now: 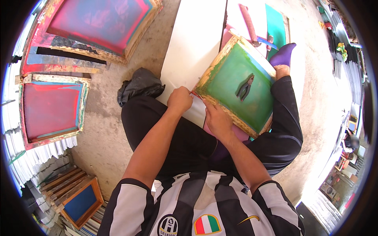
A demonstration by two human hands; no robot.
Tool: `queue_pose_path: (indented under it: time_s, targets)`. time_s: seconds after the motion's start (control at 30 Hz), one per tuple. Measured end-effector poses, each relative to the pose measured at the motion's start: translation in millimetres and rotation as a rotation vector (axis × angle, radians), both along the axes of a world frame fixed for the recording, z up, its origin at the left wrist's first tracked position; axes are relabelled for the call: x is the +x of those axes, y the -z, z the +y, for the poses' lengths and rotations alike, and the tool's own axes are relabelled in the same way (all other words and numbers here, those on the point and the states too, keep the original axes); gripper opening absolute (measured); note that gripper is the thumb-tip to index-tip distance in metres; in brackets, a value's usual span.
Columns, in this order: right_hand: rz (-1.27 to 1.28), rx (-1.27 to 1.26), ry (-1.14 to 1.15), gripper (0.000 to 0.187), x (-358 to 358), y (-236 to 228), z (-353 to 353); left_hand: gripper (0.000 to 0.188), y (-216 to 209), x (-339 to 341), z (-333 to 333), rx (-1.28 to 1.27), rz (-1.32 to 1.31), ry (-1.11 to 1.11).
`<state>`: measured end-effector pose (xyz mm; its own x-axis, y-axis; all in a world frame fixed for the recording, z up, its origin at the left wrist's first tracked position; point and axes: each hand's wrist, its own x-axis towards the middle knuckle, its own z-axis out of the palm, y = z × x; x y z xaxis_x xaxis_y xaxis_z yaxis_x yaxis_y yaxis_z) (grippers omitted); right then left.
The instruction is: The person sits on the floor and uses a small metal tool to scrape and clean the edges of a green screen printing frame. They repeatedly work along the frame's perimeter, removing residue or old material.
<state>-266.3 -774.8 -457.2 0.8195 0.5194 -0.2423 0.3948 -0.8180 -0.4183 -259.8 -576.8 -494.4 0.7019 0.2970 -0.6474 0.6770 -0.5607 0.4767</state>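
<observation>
A wooden-framed printing screen [228, 113] with green mesh lies tilted across my folded legs. Its left corner sits between my two hands. My left hand [180, 100] is closed just beside that corner, with a small reddish bit showing at the fingertips; what it grips is too small to make out. My right hand [219, 121] is closed at the frame's near-left edge, its fingers on the wood close to the corner. On the green mesh rest dark-handled pliers [245, 88]. Beyond the frame lie a hammer [248, 21] with a reddish handle and a screwdriver [270, 42].
A black plastic bag [141, 86] is by my left knee. Other printing screens, one large pink-blue [100, 19] and one red [51, 106], stand to the left. A blue-panelled frame [80, 204] is at lower left. White boards [193, 39] lie ahead; paper stacks line both sides.
</observation>
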Motion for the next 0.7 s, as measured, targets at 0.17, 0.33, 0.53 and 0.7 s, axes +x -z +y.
queue_pose_path:
  time_s: [0.17,0.33,0.53,0.7]
  targets:
    - [0.042,-0.290,-0.068,0.049,3,-30,29,0.048,10,-14,-3,-0.033,0.019,0.113]
    - [0.058,-0.389,-0.077,0.059,4,-34,48,0.044,-10,-7,2,-0.130,0.089,0.137]
    - [0.130,-0.171,-0.032,0.044,16,-11,22,0.050,5,-9,-1,-0.138,0.072,0.050]
    - [0.064,0.118,0.025,0.041,5,16,2,0.039,16,-14,1,-0.139,-0.065,0.124]
